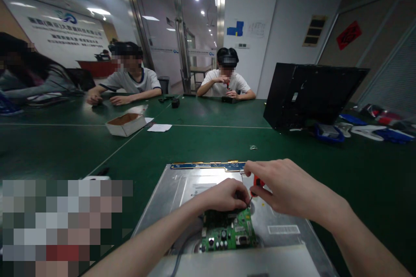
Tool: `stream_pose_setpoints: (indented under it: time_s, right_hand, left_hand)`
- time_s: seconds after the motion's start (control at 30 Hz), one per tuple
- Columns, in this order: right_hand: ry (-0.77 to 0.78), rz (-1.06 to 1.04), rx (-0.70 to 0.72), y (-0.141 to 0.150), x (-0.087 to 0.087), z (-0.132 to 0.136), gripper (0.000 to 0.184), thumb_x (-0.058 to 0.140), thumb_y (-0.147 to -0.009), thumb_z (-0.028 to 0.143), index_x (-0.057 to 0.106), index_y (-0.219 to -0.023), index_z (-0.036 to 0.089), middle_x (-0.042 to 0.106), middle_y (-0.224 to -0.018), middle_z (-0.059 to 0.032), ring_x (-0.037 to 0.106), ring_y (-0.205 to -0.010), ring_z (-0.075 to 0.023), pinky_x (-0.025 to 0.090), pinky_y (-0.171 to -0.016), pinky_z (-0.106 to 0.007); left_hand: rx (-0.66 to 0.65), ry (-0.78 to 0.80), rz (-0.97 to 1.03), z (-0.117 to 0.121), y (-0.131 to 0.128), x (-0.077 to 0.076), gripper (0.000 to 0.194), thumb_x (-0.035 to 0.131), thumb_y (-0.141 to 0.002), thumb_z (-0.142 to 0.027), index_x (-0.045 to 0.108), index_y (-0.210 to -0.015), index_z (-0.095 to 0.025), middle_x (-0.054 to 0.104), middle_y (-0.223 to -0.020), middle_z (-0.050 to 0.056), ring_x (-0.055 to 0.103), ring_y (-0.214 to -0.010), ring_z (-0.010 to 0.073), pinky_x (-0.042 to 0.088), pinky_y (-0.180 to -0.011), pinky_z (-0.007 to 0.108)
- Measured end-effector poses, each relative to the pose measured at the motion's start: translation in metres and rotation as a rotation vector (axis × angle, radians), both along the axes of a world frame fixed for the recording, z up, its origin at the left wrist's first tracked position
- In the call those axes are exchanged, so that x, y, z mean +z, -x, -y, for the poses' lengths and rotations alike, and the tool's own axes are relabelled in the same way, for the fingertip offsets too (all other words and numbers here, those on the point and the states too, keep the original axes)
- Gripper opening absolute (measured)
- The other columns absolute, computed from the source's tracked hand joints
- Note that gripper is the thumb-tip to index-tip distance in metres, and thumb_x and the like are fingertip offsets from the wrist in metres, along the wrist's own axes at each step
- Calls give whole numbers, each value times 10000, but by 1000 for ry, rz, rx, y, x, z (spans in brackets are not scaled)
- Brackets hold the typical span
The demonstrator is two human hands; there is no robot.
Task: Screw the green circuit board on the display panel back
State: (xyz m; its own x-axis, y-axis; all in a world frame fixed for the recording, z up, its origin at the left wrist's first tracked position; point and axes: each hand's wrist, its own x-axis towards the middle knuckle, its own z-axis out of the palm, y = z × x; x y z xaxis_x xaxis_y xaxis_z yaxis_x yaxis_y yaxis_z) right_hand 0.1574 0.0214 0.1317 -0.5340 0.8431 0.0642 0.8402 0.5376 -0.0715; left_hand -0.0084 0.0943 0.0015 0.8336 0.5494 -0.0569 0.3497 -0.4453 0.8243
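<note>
In the head view, my right hand (pixel 279 186) is closed around the red handle of a screwdriver (pixel 256 187). Its thin shaft slants down to the upper right corner of a green circuit board (pixel 224 233). My left hand (pixel 229 194) is over the board's upper edge, fingers curled together close to the screwdriver's tip; what they hold, if anything, is hidden. The board lies on a silver metal panel (pixel 282 214), with a blue circuit strip (pixel 208 165) along the panel's far edge. A dark cable (pixel 178 257) runs from beside the board toward the near edge.
On the green table (pixel 208 143) are an open white box (pixel 126 125), white paper (pixel 159 127) and a small plastic bag (pixel 253 147). A black monitor casing (pixel 312 95) stands at right, near blue-handled tools (pixel 393 134). People sit across the table; another person is blurred at lower left.
</note>
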Motion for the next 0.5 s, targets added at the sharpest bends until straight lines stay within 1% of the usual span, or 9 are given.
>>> stream_pose_setpoints:
  time_s: [0.07,0.13,0.2,0.27,0.33,0.43,0.5]
  right_hand:
    - [-32,54,-49,0,-1,-2,63,550,-875,287,552,-912,236,686,-754,2,638,-661,-215,231,-494,-285]
    - [-35,76,-71,-1,0,-3,112,563,-874,344,566,-904,236,685,-728,-1,637,-650,-223,219,-489,-289]
    - [-13,33,-38,-3,0,-1,117,582,-853,321,562,-931,236,687,-789,-1,632,-678,-211,246,-501,-288]
    - [11,-33,23,-6,0,1,158,586,-821,251,540,-972,236,674,-861,2,615,-700,-188,285,-525,-284]
    - [27,-61,56,-7,-1,2,172,567,-801,195,524,-964,229,656,-873,4,595,-686,-170,305,-537,-281]
    - [16,-43,37,-7,-2,-1,167,555,-804,163,517,-955,224,662,-864,1,610,-693,-172,310,-539,-277]
    - [-16,-3,-7,-5,-3,-4,147,570,-824,187,525,-958,225,677,-833,-3,635,-705,-191,297,-528,-275]
  left_hand:
    - [-5,-3,-3,0,0,1,177,630,-712,-42,711,-833,-143,660,-722,-10,587,-675,143,436,-621,202]
    - [-5,-7,-5,-1,0,1,174,634,-705,-40,711,-821,-144,656,-713,-14,582,-665,141,428,-613,202]
    - [0,-12,-8,-1,0,2,156,640,-705,-48,709,-804,-148,656,-706,-18,581,-664,142,424,-616,205]
    - [1,-13,-9,-1,0,2,152,639,-713,-58,708,-812,-151,661,-712,-18,585,-672,144,426,-624,207]
    - [0,-10,-11,0,0,2,153,634,-721,-64,707,-826,-149,663,-716,-15,587,-669,143,430,-626,207]
    - [1,-8,-14,0,0,2,134,636,-726,-75,704,-818,-145,658,-706,-13,584,-649,139,433,-616,205]
    - [-2,-10,-13,1,1,2,139,634,-727,-75,704,-823,-146,662,-722,-10,590,-655,139,437,-618,204]
